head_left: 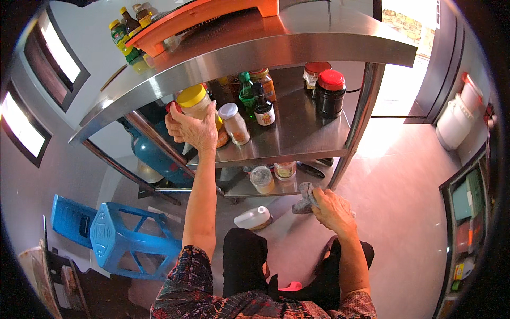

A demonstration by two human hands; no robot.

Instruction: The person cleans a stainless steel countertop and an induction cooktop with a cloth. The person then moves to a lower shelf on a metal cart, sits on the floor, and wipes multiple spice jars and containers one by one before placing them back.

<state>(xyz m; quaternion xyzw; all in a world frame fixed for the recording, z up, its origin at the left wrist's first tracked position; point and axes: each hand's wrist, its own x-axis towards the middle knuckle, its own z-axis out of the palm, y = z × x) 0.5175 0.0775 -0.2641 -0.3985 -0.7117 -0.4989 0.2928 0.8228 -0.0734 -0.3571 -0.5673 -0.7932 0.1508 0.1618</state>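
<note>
My left hand reaches to the left end of the steel middle shelf. Its fingers are wrapped round a jar with a yellow lid. A white-capped jar stands just right of that hand, and a dark sauce bottle is beyond it. In my right hand, held low in front of the shelf unit, a bunched grey cloth is gripped and hangs out to the left. What part of the yellow-lidded jar touches the shelf is hidden by my hand.
A black jar with a red lid stands at the shelf's right. Lower down are clear tubs; a white jug lies on the floor. A blue stool is at left, an orange tray on top. The steel top edge overhangs.
</note>
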